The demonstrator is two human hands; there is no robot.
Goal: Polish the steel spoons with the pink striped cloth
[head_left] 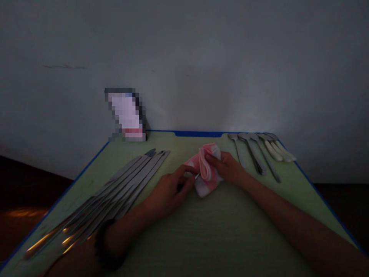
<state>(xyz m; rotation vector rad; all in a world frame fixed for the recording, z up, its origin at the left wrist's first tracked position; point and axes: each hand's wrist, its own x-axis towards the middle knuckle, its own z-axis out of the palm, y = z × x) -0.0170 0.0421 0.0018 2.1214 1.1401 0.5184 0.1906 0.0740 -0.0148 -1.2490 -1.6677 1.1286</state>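
A pink and white cloth is bunched up over the middle of the table. My right hand grips its right side, thumb pressed into a fold. At the cloth's left edge, my left hand is closed in a pinch, with a dark bracelet on the wrist. A short shiny bit of metal cutlery shows between those fingertips and the cloth. The rest of that piece is hidden, so its kind cannot be made out.
Several metal table knives lie side by side on the left of the green, blue-edged table. Spoons and white-handled cutlery lie at the back right. A pixelated phone-like device leans against the wall.
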